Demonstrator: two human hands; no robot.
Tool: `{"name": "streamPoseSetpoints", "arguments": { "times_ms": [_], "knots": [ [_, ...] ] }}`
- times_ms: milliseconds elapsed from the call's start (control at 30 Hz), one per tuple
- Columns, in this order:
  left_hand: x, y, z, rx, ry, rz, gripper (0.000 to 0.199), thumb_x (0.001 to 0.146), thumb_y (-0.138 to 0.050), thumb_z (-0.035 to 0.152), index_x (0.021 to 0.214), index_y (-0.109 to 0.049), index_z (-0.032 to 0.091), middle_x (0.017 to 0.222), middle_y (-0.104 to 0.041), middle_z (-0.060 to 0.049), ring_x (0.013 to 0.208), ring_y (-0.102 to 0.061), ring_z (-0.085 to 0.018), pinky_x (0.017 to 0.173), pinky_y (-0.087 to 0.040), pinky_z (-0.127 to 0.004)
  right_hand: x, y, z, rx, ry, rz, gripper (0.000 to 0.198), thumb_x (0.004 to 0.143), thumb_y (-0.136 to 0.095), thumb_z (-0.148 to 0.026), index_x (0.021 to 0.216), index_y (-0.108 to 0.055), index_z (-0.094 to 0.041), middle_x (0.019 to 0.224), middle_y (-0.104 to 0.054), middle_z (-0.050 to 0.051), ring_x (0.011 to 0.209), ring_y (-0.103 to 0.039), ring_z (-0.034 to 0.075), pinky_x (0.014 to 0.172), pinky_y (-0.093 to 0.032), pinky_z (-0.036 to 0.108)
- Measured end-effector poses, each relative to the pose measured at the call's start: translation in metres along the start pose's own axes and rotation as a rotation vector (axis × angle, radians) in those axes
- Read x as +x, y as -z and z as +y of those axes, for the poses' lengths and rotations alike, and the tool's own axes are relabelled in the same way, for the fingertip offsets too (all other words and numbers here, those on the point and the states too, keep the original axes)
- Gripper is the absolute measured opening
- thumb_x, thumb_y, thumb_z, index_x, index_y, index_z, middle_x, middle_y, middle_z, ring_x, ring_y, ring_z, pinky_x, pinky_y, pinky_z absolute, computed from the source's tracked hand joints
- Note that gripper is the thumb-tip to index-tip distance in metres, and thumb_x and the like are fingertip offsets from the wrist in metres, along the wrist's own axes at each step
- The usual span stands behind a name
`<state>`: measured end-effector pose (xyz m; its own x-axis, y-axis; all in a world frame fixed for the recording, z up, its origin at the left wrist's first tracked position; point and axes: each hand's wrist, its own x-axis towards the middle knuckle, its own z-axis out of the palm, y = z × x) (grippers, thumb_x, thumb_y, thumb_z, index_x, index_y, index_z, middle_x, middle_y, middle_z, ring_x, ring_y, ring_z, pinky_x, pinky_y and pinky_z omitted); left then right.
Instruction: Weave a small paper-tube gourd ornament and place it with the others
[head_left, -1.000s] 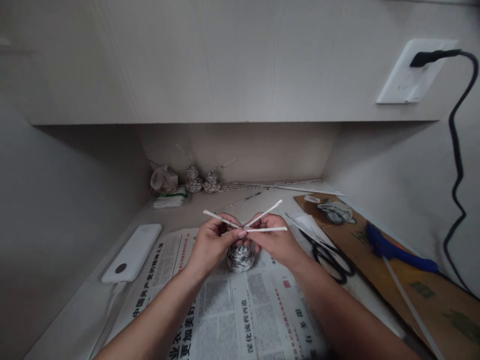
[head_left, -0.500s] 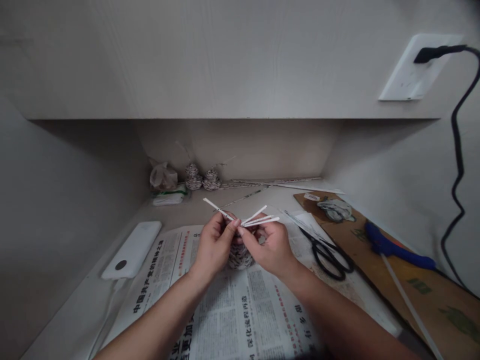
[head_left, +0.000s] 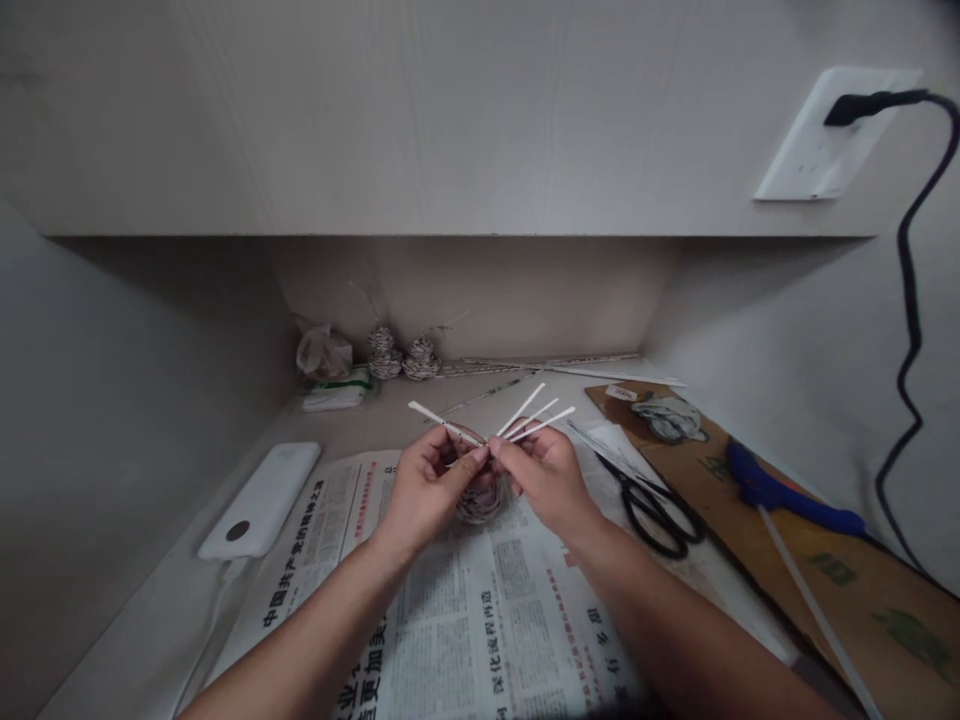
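Note:
A small woven piece of printed paper strips [head_left: 480, 500] is between my hands, its rounded lower part showing under the fingers. My left hand [head_left: 431, 478] pinches at its top, where one white-ended paper strip [head_left: 442, 420] points up and left. With thumb and fingers closed, my right hand [head_left: 544, 475] grips the bases of several white paper strips [head_left: 531, 415] that fan up and right. Both thumbs nearly meet at the middle. The fingers hide most of the woven upper part.
Newspaper [head_left: 435, 620] covers the desk. Black-handled scissors [head_left: 652, 510] lie right, beside cardboard [head_left: 810, 570] bearing a blue glue gun [head_left: 787, 495]. A white power bank [head_left: 262, 500] with a cable is left. Two woven gourd shapes [head_left: 403, 358] and long paper sticks [head_left: 547, 366] are at the back.
The strips at my right hand have swung upward and spread wider apart. My right hand's grip has shifted slightly, with its fingers more pinched together. The camera view has moved slightly.

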<state>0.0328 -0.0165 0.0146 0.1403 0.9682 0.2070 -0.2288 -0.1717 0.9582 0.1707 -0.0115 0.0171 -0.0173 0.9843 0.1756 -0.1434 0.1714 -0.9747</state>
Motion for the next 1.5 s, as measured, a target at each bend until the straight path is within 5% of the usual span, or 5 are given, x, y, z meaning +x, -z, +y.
{"name": "streamPoseSetpoints", "arguments": {
  "times_ms": [100,233,733,1033,1500],
  "knots": [
    [0.002,0.002,-0.004,-0.082,0.009,0.031,0.018,0.073,-0.073,0.026,0.082,-0.063,0.014,0.074,-0.065,-0.001,0.065,-0.062,-0.011,0.062,-0.055,-0.023,0.0,0.001,-0.001,-0.016,-0.019,-0.012,0.023,0.074,-0.07,-0.036,0.068,-0.059,-0.017,0.058,-0.064,-0.001,0.046,-0.057,0.01,0.04,-0.043,0.019],
    [0.004,0.002,-0.006,-0.145,0.049,0.073,0.019,0.071,-0.075,0.025,0.08,-0.064,0.013,0.074,-0.066,-0.002,0.065,-0.063,-0.012,0.061,-0.056,-0.024,-0.003,0.001,0.003,-0.108,0.124,0.004,0.018,0.076,-0.07,-0.034,0.077,-0.063,-0.017,0.072,-0.069,0.003,0.061,-0.065,0.015,0.057,-0.054,0.025],
    [0.006,0.005,-0.001,-0.191,0.109,0.102,0.018,0.068,-0.076,0.024,0.076,-0.065,0.012,0.072,-0.064,-0.001,0.061,-0.06,-0.009,0.057,-0.053,-0.019,-0.004,0.007,0.002,-0.461,0.552,0.005,0.007,0.082,-0.064,-0.021,0.084,-0.07,-0.022,0.079,-0.071,0.002,0.07,-0.065,0.015,0.068,-0.052,0.027],
    [0.006,0.003,-0.002,-0.099,0.078,0.097,0.021,0.066,-0.077,0.026,0.078,-0.067,0.013,0.072,-0.066,-0.001,0.062,-0.061,-0.011,0.057,-0.055,-0.021,0.004,0.008,0.009,-0.191,0.291,-0.035,0.008,0.074,-0.073,-0.027,0.076,-0.068,-0.021,0.073,-0.069,0.0,0.063,-0.063,0.013,0.057,-0.051,0.024],
    [0.006,0.004,0.0,0.012,0.054,0.065,0.02,0.068,-0.077,0.027,0.077,-0.065,0.013,0.069,-0.067,-0.001,0.059,-0.063,-0.012,0.059,-0.055,-0.022,0.006,0.003,0.008,-0.05,0.145,0.022,0.022,0.067,-0.078,-0.03,0.076,-0.061,-0.02,0.068,-0.064,-0.002,0.057,-0.058,0.011,0.047,-0.046,0.02]
  ]
}}
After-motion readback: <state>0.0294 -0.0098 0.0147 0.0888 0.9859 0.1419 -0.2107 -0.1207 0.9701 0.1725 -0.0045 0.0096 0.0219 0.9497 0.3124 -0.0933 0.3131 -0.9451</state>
